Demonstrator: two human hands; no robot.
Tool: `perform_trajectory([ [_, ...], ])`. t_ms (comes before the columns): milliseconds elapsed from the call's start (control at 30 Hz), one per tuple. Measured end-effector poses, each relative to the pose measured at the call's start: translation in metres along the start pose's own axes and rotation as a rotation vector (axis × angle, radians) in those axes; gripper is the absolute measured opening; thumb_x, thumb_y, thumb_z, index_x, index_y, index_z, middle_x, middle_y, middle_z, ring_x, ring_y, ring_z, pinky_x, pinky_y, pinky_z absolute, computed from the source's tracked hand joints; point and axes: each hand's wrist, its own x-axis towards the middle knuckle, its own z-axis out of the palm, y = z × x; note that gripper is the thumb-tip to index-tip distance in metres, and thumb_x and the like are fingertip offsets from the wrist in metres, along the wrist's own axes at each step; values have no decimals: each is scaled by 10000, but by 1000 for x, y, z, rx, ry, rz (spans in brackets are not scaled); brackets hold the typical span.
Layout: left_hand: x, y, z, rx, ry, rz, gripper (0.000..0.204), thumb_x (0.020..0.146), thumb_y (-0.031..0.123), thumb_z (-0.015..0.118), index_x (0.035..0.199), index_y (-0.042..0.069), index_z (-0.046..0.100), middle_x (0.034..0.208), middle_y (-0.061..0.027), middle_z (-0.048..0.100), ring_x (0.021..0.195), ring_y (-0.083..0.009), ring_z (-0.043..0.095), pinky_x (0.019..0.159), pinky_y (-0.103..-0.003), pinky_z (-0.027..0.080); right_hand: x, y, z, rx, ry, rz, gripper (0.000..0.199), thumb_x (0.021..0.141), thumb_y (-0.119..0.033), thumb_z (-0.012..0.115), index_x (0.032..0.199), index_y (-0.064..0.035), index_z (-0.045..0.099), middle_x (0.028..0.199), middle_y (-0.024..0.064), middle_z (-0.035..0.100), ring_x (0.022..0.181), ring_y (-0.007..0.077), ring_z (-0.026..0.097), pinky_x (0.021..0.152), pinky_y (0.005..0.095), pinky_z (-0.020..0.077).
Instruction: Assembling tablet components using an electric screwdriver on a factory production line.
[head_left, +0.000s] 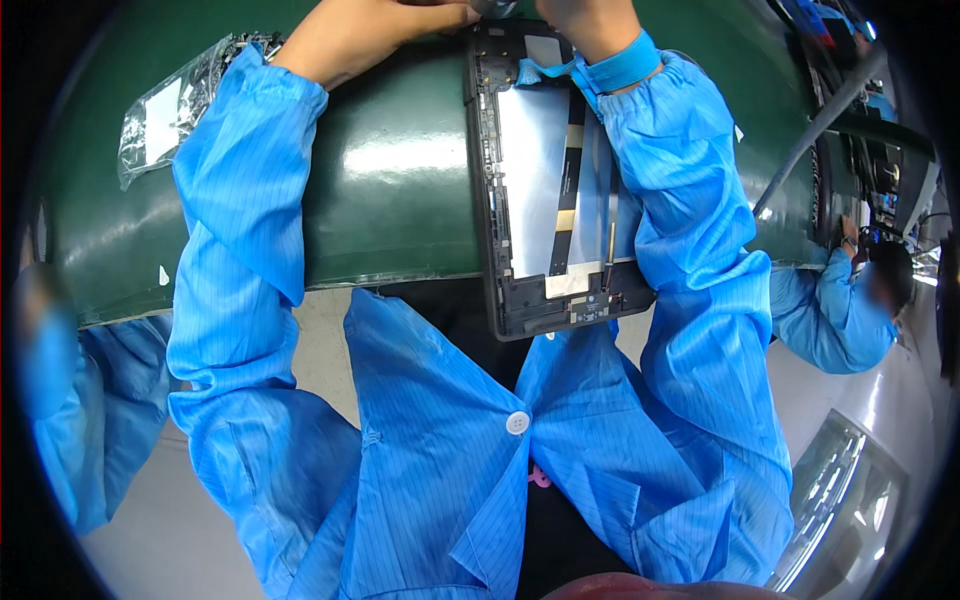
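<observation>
Okay, steady overhanging tablet (532,185), keep strap (622,68) off ribbon (569,180); can't tell grip of left hand (365,32) or right hand (592,22).

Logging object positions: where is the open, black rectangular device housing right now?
In the head view, the housing lies right of centre on the glossy green tabletop, its near end jutting past the front edge, beside the person's blue right sleeve.
</observation>
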Motion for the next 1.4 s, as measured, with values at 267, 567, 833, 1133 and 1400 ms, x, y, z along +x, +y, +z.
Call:
perform_trajectory([
  [267, 6, -28, -11, 271, -15, 128, 258, 982, 201, 701, 1105, -21, 751, 942, -82, 753, 848, -127, 667, 793, -278, 530, -2, 1, 4, 50, 56, 73, 210, 971, -139, 685, 819, 6, 699, 596, 36, 629, 435, 85, 540, 411, 252, 399],
  [567, -148, 98, 97, 601, 256, 175, 810, 635, 470, 952, 1288, 71, 687, 1354, -206, 604, 1213, -409, 604, 1036, -491, 472, 3, -2, 1, 71, 6, 112, 227, 967, -207, 732, 1026, 12, 712, 734, 54, 684, 463, 96, 573, 423, 248, 415],
  [833, -157, 65, 155, 775, 266, 153, 766, 801, 476, 842, 1405, 69, 608, 1473, -262, 520, 1262, -560, 544, 1077, -550, 476, 22, -60, -63, 74, -36, -152, 326, 925, -48, 652, 1214, 103, 642, 1079, 254, 714, 833, 275, 763, 710, 358, 667],
  [1133, 67, 1, 44, 1050, 236, 330, 636, 904, 463, 759, 1327, -1, 654, 1413, -264, 583, 1243, -435, 613, 1032, -463, 521, -34, -87, -186, -54, 509, -16, 295, 846, -11, 563, 1103, 83, 673, 967, 179, 766, 465, 121, 575, 403, 260, 460],
  [1400, 209, -74, -16, 1038, 235, 412, 696, 914, 560, 709, 1395, 64, 620, 1474, -244, 538, 1316, -430, 552, 1102, -464, 466, -51, -83, -207, 145, 527, 6, 321, 835, 46, 536, 1123, 104, 666, 989, 194, 762, 467, 131, 575, 415, 266, 466],
])
